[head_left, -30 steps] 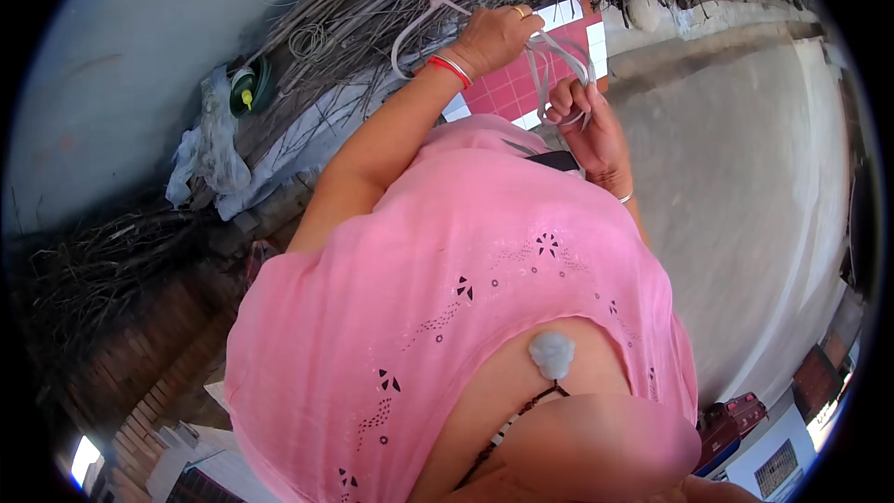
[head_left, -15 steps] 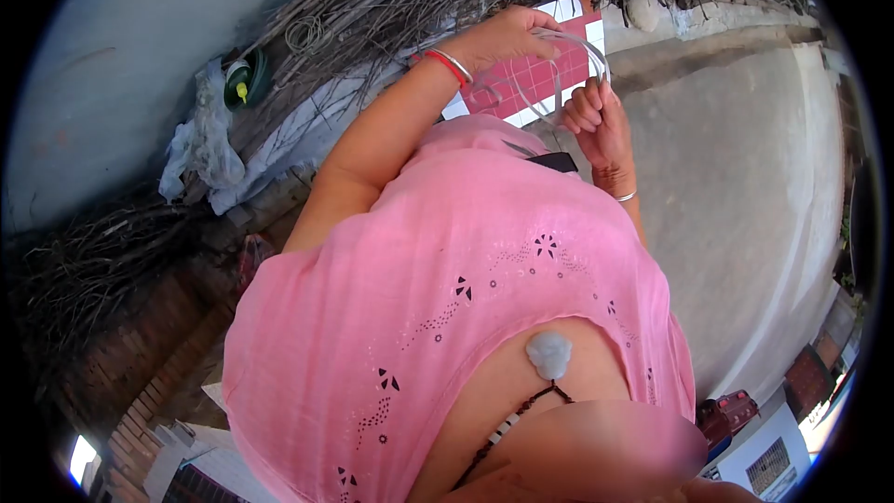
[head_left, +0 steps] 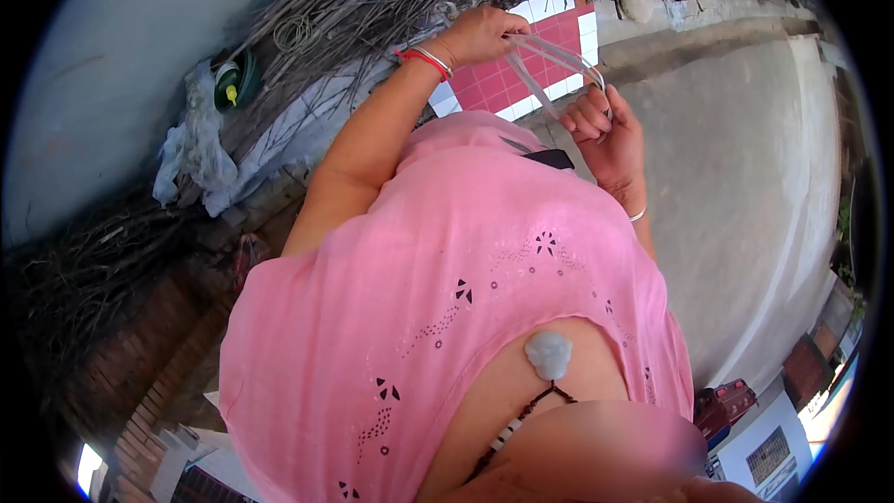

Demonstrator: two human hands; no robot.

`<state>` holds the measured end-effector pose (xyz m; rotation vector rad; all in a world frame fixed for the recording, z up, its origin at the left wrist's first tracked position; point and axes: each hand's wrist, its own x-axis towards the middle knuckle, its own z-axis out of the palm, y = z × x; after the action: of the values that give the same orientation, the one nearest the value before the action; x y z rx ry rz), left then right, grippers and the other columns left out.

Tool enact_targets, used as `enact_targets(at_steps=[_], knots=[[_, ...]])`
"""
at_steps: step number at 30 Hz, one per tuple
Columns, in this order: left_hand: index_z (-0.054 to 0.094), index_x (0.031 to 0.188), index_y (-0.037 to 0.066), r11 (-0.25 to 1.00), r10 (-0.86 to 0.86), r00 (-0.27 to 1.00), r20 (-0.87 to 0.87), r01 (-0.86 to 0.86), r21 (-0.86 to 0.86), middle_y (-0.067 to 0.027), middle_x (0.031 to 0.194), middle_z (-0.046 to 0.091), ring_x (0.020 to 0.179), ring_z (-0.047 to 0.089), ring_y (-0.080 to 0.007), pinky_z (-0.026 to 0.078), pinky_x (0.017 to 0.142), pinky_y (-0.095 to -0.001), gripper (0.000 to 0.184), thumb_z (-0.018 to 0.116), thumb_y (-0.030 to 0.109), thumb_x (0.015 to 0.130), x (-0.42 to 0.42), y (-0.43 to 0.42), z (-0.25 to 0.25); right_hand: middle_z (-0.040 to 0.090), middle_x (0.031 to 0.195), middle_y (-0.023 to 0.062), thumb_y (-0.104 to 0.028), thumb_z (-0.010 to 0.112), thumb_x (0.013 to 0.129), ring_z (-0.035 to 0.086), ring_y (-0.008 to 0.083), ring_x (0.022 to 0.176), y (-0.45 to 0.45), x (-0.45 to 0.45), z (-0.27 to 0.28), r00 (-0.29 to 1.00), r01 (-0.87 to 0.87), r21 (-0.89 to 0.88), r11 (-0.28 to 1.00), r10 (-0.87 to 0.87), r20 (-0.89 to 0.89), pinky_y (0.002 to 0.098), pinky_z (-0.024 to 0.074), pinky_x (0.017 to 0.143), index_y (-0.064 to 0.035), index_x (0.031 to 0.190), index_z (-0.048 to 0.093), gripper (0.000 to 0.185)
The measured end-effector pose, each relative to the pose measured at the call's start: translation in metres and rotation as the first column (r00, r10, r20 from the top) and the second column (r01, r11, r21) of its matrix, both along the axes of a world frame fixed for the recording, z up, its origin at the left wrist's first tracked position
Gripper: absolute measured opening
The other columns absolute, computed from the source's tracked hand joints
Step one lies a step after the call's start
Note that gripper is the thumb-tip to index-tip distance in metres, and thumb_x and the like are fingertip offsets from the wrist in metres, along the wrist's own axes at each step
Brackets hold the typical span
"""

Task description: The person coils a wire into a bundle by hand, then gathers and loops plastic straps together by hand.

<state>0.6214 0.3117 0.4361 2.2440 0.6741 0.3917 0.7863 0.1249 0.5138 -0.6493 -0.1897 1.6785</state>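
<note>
Between my hands runs a pale, translucent flat strip [head_left: 535, 84] bent into loops. My left hand [head_left: 477, 35], with red and silver bands at its wrist, pinches the strip's upper left end. Curled fingers of my right hand [head_left: 605, 126] are closed round its lower right end. The strands are stretched fairly straight between both hands, in front of my waist. I cannot tell whether it is one strip or more.
Behind the hands lies a red tiled surface [head_left: 484, 84] with white border tiles. Bundles of dry sticks [head_left: 372, 0] lie along the wall. A clear plastic bag [head_left: 205, 140] and a green bottle [head_left: 226, 84] are at the left. Concrete floor [head_left: 745, 158] extends right.
My left hand has moved left and my right hand slightly right and down. The strip's round, loose loops are now drawn out into straighter strands.
</note>
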Motion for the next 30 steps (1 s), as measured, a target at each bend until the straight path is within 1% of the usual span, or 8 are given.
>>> enact_targets(at_steps=[2, 5, 8, 12, 15, 22, 25, 30], knots=[[0.067, 0.095, 0.017, 0.999, -0.011, 1.0, 0.015, 0.011, -0.044, -0.0104, 0.079, 0.066, 0.073, 0.062, -0.0313, 0.049, 0.065, -0.0391, 0.019, 0.056, 0.019, 0.079, 0.003, -0.002, -0.003, 0.028, 0.059, -0.0055, -0.02, 0.036, 0.101, 0.027, 0.0095, 0.056, 0.002, 0.002, -0.001, 0.999, 0.005, 0.005, 1.0, -0.005, -0.052, 0.0259, 0.0328, 0.061, -0.0113, 0.077, 0.041, 0.026], [0.068, 0.091, 0.009, 0.996, -0.02, 0.994, 0.109, 0.029, -0.085, -0.0067, 0.061, 0.055, 0.056, 0.049, -0.0155, 0.042, 0.057, -0.0313, 0.022, 0.065, 0.03, 0.085, 0.008, -0.006, -0.008, 0.029, 0.058, -0.0056, -0.017, 0.036, 0.1, 0.027, 0.0087, 0.053, 0.005, 0.007, -0.004, 0.982, 0.043, 0.046, 0.998, -0.034, -0.185, 0.0244, 0.0301, 0.057, -0.0116, 0.078, 0.042, 0.024], [0.068, 0.086, 0.006, 0.929, -0.034, 0.999, -0.03, 0.021, -0.368, 0.0014, 0.058, 0.048, 0.056, 0.039, -0.0087, 0.037, 0.054, -0.0277, 0.024, 0.067, 0.03, 0.085, -0.001, -0.007, 0.018, 0.03, 0.057, -0.0049, -0.013, 0.036, 0.099, 0.028, 0.0083, 0.051, 0.005, 0.019, -0.001, 0.919, 0.185, 0.133, 0.974, -0.123, -0.375, 0.0238, 0.0288, 0.054, -0.0115, 0.077, 0.041, 0.023], [0.064, 0.079, 0.005, 0.935, 0.121, 0.992, 0.038, -0.101, -0.339, 0.0052, 0.059, 0.047, 0.056, 0.038, -0.0058, 0.034, 0.052, -0.0241, 0.024, 0.07, 0.027, 0.084, -0.023, 0.016, -0.002, 0.03, 0.057, -0.0034, -0.009, 0.035, 0.098, 0.028, 0.009, 0.05, 0.0, 0.065, 0.013, 0.786, 0.389, 0.175, 0.905, -0.226, -0.576, 0.0247, 0.0295, 0.053, -0.0101, 0.076, 0.039, 0.023], [0.064, 0.077, 0.005, 0.965, 0.111, 0.987, 0.12, -0.078, -0.25, 0.0052, 0.059, 0.047, 0.056, 0.038, -0.0049, 0.034, 0.051, -0.0235, 0.021, 0.071, 0.024, 0.083, -0.032, 0.022, -0.011, 0.029, 0.057, -0.0026, -0.007, 0.034, 0.097, 0.028, 0.0095, 0.05, 0.0, 0.072, 0.011, 0.748, 0.408, 0.082, 0.909, -0.282, -0.6, 0.0251, 0.0299, 0.053, -0.0091, 0.075, 0.039, 0.023], [0.059, 0.078, 0.007, 0.906, 0.125, 0.985, 0.119, -0.065, -0.418, 0.0076, 0.062, 0.047, 0.057, 0.039, -0.0026, 0.032, 0.051, -0.0208, 0.019, 0.071, 0.02, 0.083, -0.047, 0.031, -0.027, 0.028, 0.056, -0.0025, -0.005, 0.036, 0.095, 0.027, 0.0097, 0.049, -0.007, 0.103, 0.011, 0.693, 0.505, 0.079, 0.859, -0.35, -0.63, 0.0255, 0.0297, 0.054, -0.009, 0.07, 0.039, 0.025], [0.059, 0.078, 0.008, 0.79, 0.161, 0.981, 0.105, -0.064, -0.61, 0.0078, 0.062, 0.044, 0.059, 0.038, -0.0017, 0.033, 0.052, -0.02, 0.018, 0.07, 0.02, 0.084, -0.047, 0.022, -0.005, 0.029, 0.056, -0.0021, -0.004, 0.036, 0.094, 0.027, 0.0101, 0.049, -0.006, 0.107, 0.013, 0.707, 0.524, 0.079, 0.848, -0.382, -0.595, 0.0257, 0.0301, 0.054, -0.0085, 0.069, 0.039, 0.026], [0.062, 0.081, 0.006, 0.778, 0.19, 0.973, 0.132, -0.067, -0.625, 0.0053, 0.068, 0.052, 0.063, 0.045, -0.0033, 0.039, 0.055, -0.0228, 0.014, 0.07, 0.017, 0.084, -0.054, 0.026, -0.007, 0.029, 0.056, -0.0018, -0.003, 0.035, 0.095, 0.028, 0.0101, 0.051, -0.005, 0.114, 0.004, 0.693, 0.557, 0.086, 0.826, -0.405, -0.596, 0.0257, 0.0306, 0.056, -0.0084, 0.069, 0.039, 0.027]])
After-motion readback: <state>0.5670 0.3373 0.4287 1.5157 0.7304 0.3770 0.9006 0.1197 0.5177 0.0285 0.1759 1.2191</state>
